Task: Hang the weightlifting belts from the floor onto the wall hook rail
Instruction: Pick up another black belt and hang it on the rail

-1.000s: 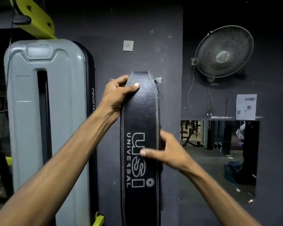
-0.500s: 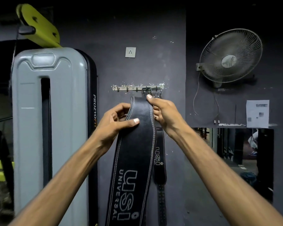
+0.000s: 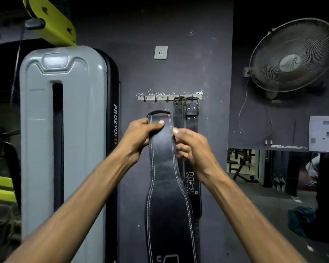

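I hold a black leather weightlifting belt [image 3: 165, 179] with white stitching upright in front of the wall, its top end below the metal hook rail [image 3: 160, 97]. My left hand [image 3: 141, 135] grips the belt's top left edge, thumb across the front. My right hand [image 3: 192, 145] pinches its right edge just beside it. The belt's lower part hangs down out of frame. Two other black belts [image 3: 191, 118] hang from the rail's right hooks, partly hidden behind my right hand; one shows a USI logo. The rail's left hooks are bare.
A tall grey gym machine shroud [image 3: 65, 130] with a yellow bracket stands close on the left. A wall socket [image 3: 160, 52] sits above the rail. A wall fan [image 3: 292, 56] and its cable hang at the right, above a mirror [image 3: 273, 177].
The belt has come down and away from the rail, which now shows in full. My right hand moved from the belt's middle up to its top right edge.
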Demonstrator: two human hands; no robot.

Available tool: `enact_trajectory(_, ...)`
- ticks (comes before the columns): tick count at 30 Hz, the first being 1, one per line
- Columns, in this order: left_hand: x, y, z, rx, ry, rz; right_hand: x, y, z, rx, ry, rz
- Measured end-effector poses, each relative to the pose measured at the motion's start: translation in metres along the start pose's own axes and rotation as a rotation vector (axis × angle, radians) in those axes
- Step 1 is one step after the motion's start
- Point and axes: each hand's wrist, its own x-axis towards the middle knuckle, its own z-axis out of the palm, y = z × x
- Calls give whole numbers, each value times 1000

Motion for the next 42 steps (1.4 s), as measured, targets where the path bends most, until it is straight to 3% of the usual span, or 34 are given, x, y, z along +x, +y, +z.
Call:
enact_trajectory(7,25,-58,-25,64,-177,91,83,15,9,-131,160,225)
enact_trajectory(12,81,-94,-64,164,-365,32,143,62,16,-133,274,155)
enact_trajectory(16,148,-108,-88,39,-290,-82,180,99,31,-227,301,-9)
enact_trajectory(21,218,-118,-104,90,-136,87,218,132,45,-266,301,-70)
enact_trajectory(28,297,-160,-112,162,2,191,273,170,32,-417,291,-118)
enact_trajectory(36,372,-202,-98,302,54,305,341,208,1,-569,346,-237)
enact_trajectory(42,429,-213,-74,477,110,458,393,213,-32,-774,271,-303)
